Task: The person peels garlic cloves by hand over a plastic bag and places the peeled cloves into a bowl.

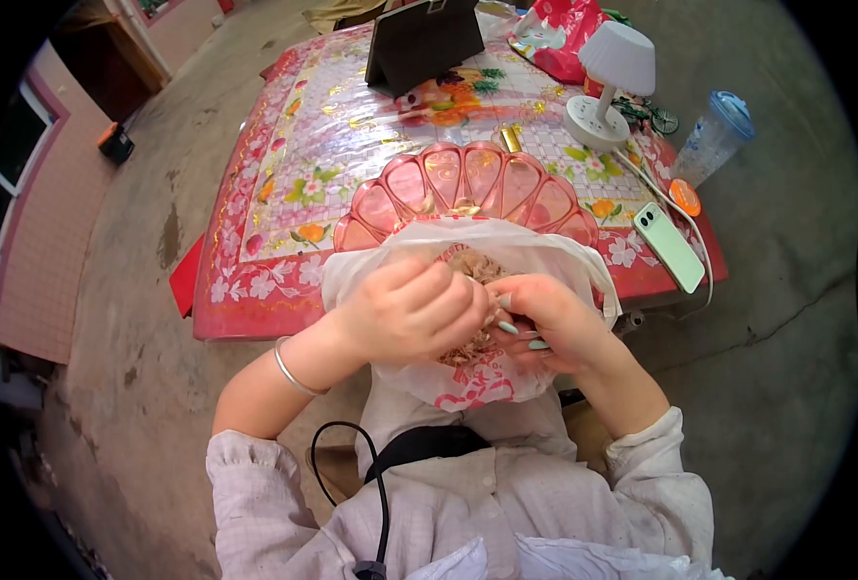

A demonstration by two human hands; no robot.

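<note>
A white plastic bag (467, 391) with red print lies gaping on my lap at the table's edge. Brown, shredded-looking material (472, 263) shows inside it. Over the bag's mouth, my left hand (414, 304) is closed with its fingers curled. My right hand (550, 324), with pale green nails, pinches close against the left fingertips. Whatever sits between the fingers is too small and hidden to name. Just beyond the bag is a pink, translucent, petal-shaped tray (482, 174), its near part covered by the bag.
The table (284, 184) wears a flowered plastic cover. On its right stand a white lamp (617, 58), a clear tumbler with blue lid (714, 135), a pale green phone (668, 246) and a white cable. A black tablet case (424, 43) and a red bag (564, 34) are farther back.
</note>
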